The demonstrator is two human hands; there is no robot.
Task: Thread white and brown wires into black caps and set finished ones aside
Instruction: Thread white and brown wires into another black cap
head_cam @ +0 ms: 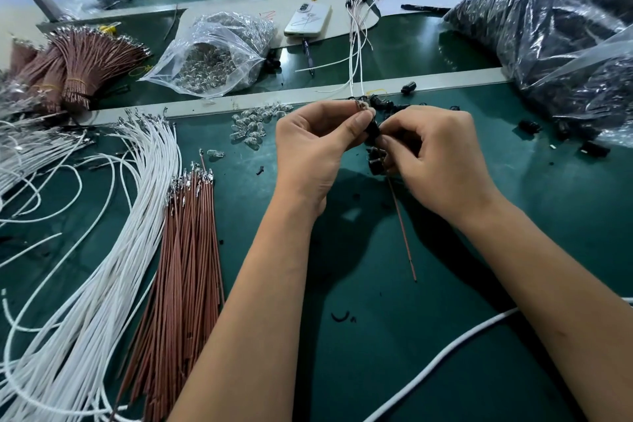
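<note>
Both hands meet over the green mat at mid-table. My left hand pinches a black cap between thumb and forefinger. My right hand pinches the same cap from the right and holds a brown wire that hangs down from it toward me. More black caps sit under my right fingers, partly hidden. A fan of white wires and a bundle of brown wires lie to the left. Finished capped wires lie beyond the hands.
Loose black caps lie scattered to the right below a large bag of caps. Small clear bulbs and a bag of them sit left of the hands. A phone, tied brown wire bunches and a thick white cable are around.
</note>
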